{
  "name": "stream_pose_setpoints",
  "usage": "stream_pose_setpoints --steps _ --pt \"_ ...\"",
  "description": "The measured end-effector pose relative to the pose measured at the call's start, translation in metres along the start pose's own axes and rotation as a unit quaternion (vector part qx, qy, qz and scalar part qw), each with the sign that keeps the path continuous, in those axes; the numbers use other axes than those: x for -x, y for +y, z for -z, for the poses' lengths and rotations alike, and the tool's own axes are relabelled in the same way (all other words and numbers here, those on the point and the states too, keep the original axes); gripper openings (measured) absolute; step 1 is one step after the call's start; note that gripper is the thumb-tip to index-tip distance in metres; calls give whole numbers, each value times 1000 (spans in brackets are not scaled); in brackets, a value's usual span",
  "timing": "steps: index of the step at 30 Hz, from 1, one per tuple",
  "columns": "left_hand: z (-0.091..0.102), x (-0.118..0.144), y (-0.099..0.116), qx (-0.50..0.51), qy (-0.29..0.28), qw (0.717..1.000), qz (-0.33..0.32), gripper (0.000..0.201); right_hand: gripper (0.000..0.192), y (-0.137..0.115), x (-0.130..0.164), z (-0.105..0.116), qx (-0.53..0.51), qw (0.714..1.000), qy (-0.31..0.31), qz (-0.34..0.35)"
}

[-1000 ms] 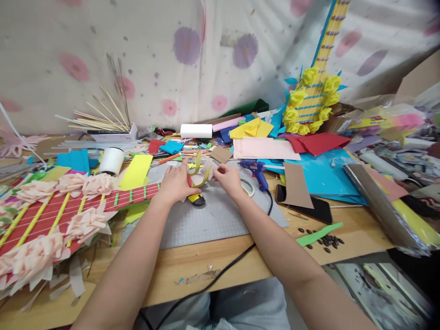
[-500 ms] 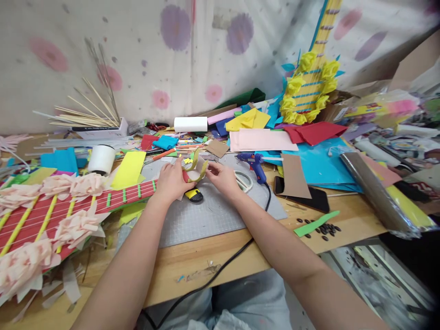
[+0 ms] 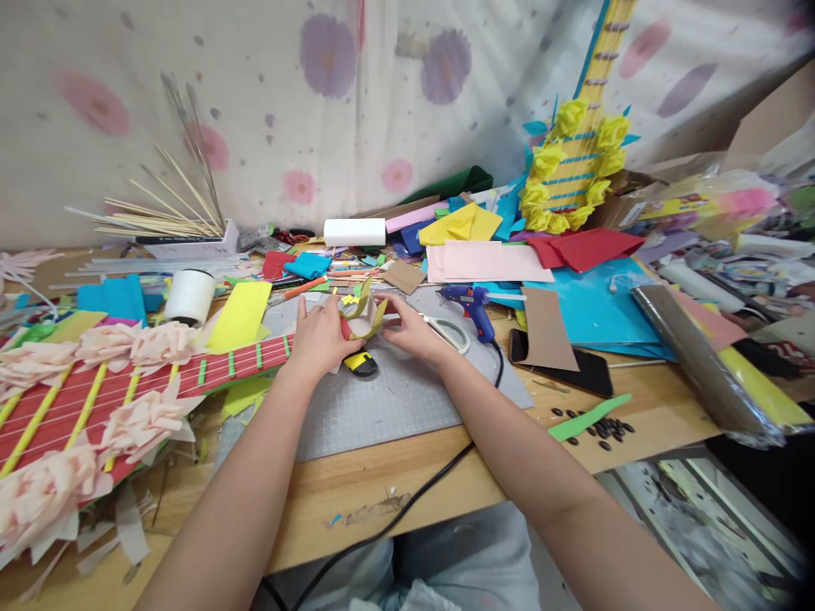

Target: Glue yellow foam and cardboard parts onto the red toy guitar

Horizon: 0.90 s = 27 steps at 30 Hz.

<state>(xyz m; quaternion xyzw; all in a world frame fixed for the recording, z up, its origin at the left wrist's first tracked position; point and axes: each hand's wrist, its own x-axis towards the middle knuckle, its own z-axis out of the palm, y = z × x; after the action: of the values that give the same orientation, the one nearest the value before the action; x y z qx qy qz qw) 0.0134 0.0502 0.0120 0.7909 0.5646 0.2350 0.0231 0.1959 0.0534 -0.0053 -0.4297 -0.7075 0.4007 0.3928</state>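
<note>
A red paper guitar (image 3: 127,390) with pale flowers is laid at the left, neck pointing right. Its end is pressed by the left hand (image 3: 320,335), fingers closed on an olive paper strip (image 3: 364,312), curled and standing upward. The right hand (image 3: 413,329) pinches its other side. The attaching seems unfinished; a glue gun (image 3: 471,305) is lying near.

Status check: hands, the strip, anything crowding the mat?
Left hand and right hand both pinching the curled yellow-green strip over the grey mat. Yellow-black cutter beneath it; scissors and blue glue gun close right.
</note>
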Motion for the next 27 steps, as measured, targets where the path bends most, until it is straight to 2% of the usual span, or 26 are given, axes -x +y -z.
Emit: stream_pose_setpoints --steps 4,8,11,16,21,27 --pt "5 1 6 -38 -32 999 13 78 78 8 -6 9 -96 989 -110 -1" --pt "10 1 11 -73 -83 993 38 78 86 12 -10 12 -146 980 -133 -30" --pt "10 1 11 -80 -86 992 40 78 88 13 -14 12 -132 980 -142 -34" --pt "7 3 8 -76 -71 994 30 77 98 11 -21 19 -29 977 -209 -24" --pt "5 3 5 -74 -62 995 21 75 105 2 -23 22 67 980 -189 -6" --pt "5 3 5 -77 -66 994 27 75 105 0 -21 11 33 985 -167 -2"
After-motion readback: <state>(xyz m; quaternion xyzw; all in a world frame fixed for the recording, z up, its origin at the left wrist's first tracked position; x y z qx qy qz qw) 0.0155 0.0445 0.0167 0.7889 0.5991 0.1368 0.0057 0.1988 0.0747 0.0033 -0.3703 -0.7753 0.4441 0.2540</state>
